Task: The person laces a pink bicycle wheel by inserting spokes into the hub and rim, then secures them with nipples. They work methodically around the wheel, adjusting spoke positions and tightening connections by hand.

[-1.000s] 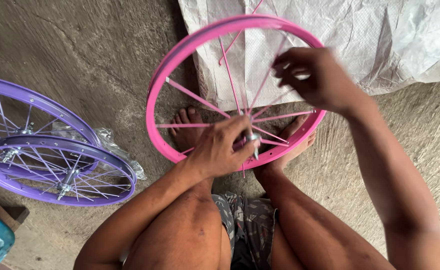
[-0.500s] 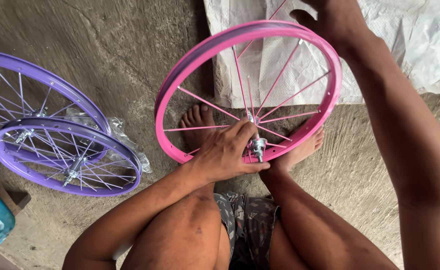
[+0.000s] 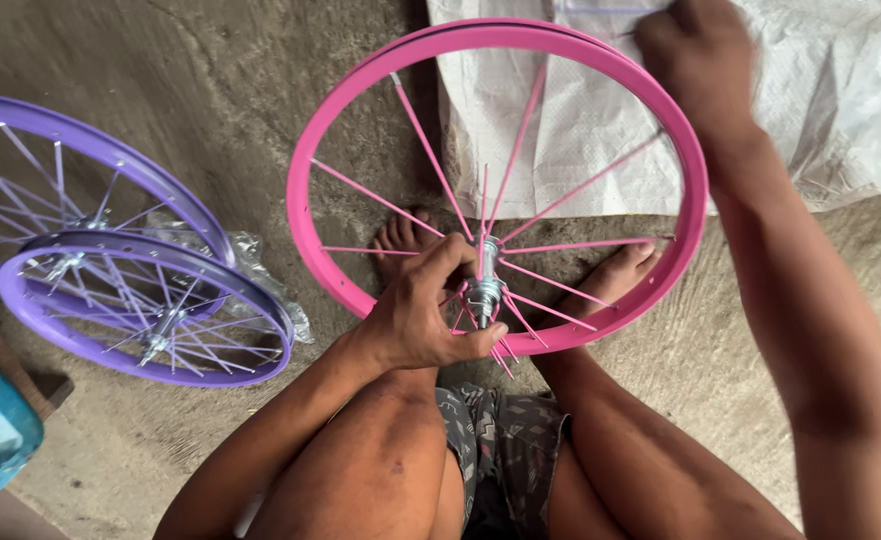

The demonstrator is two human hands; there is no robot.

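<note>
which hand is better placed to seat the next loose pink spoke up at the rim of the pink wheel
Probably the right hand: it is already up at the far edge of the pink rim, by the white sheet. The left hand is wrapped around the metal hub, steadying it.

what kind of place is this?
Likely an informal bicycle wheel workshop, worked on the ground. A half-spoked pink wheel is held at its hub by the left hand, two finished purple wheels lie on the bare concrete floor, beside a white woven sheet.

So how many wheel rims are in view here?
3. A pink rim stands upright between the person's feet. Two purple rims lie stacked at left: a small purple rim resting on a large purple rim, which the frame edge cuts off.
</note>
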